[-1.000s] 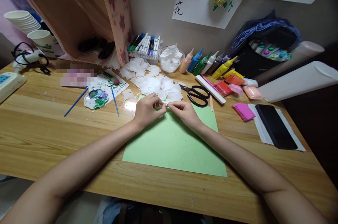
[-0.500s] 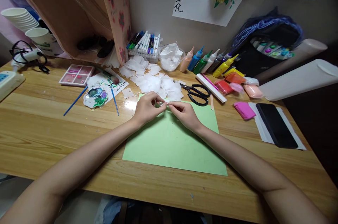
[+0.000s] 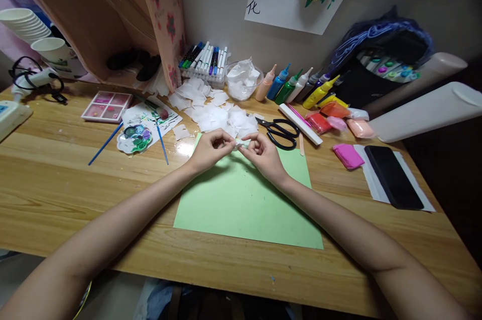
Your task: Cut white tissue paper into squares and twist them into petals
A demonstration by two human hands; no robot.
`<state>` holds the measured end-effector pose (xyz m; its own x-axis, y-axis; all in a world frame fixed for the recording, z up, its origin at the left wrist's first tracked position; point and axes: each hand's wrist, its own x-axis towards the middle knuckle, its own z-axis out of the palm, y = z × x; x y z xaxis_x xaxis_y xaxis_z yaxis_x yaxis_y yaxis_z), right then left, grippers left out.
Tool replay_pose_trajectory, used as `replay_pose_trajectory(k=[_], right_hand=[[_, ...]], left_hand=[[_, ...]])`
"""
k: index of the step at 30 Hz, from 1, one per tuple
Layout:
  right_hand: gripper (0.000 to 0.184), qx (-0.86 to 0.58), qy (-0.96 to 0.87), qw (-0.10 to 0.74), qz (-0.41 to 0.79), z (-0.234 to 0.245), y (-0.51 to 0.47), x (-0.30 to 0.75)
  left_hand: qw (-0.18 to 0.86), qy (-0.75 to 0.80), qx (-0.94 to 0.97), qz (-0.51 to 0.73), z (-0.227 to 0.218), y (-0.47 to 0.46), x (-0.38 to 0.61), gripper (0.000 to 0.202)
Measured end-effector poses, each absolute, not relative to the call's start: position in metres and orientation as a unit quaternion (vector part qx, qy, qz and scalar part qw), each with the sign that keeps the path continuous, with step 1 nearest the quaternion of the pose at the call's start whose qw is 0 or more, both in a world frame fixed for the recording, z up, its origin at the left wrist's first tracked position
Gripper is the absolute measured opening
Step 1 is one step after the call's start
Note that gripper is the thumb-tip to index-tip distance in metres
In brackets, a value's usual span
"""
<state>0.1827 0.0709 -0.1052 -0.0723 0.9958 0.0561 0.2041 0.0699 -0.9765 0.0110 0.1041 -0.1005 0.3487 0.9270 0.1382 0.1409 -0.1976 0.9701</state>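
Note:
My left hand (image 3: 214,149) and my right hand (image 3: 264,157) meet above the top edge of a green sheet of paper (image 3: 244,209). Between their fingertips is a small piece of white tissue paper (image 3: 241,144), pinched from both sides and partly hidden by the fingers. Just beyond the hands lies a heap of torn white tissue pieces (image 3: 214,118). Behind it stands a clear bowl (image 3: 243,90) with crumpled white tissue in it. Black-handled scissors (image 3: 283,134) rest to the right of my right hand, overlapping the sheet's upper edge.
On the left are a paint palette (image 3: 134,139), two blue brushes and a pink sectioned box (image 3: 107,107). Several paint bottles (image 3: 288,90) and a marker set (image 3: 206,62) line the wall. Clay packets (image 3: 348,156) and a black phone (image 3: 393,177) lie at right.
My right hand's fingers have curled and shifted slightly up, and more of the white tissue shows between the hands. The view has moved a little; the other things stay in place.

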Motion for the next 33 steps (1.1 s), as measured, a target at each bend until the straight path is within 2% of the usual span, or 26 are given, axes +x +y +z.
replay_pose_trajectory(k=[2,6,11,14,20,25,27,30,33], right_hand=[[0.033,-0.499,-0.581,0.440,0.468,-0.105,0.072,0.183],[0.026,-0.482,-0.592,0.417,0.493,-0.103,0.072,0.183],[0.025,-0.497,-0.576,0.434,0.482,-0.101,0.073,0.182],[0.027,-0.488,-0.560,0.435,0.509,-0.101,0.075,0.184],[0.026,-0.481,-0.530,0.430,0.550,-0.101,0.078,0.185],[0.026,-0.484,-0.524,0.439,0.547,-0.101,0.078,0.185],[0.027,-0.486,-0.527,0.439,0.541,-0.101,0.078,0.185],[0.027,-0.499,-0.534,0.437,0.524,-0.100,0.077,0.184],[0.026,-0.509,-0.554,0.432,0.498,-0.100,0.076,0.184]], left_hand=[[0.520,0.379,0.659,0.391,-0.100,0.105,0.011,0.021],[0.522,0.385,0.655,0.389,-0.098,0.105,0.012,0.022],[0.392,0.437,0.673,0.450,-0.095,0.099,0.012,0.024],[0.346,0.441,0.701,0.440,-0.095,0.097,0.013,0.022],[0.411,0.449,0.679,0.411,-0.100,0.102,0.014,0.025],[0.399,0.457,0.685,0.404,-0.101,0.102,0.013,0.026],[0.369,0.465,0.699,0.398,-0.101,0.101,0.013,0.023],[0.265,0.472,0.729,0.418,-0.099,0.096,0.014,0.012],[0.172,0.453,0.767,0.422,-0.097,0.091,0.015,0.014]])
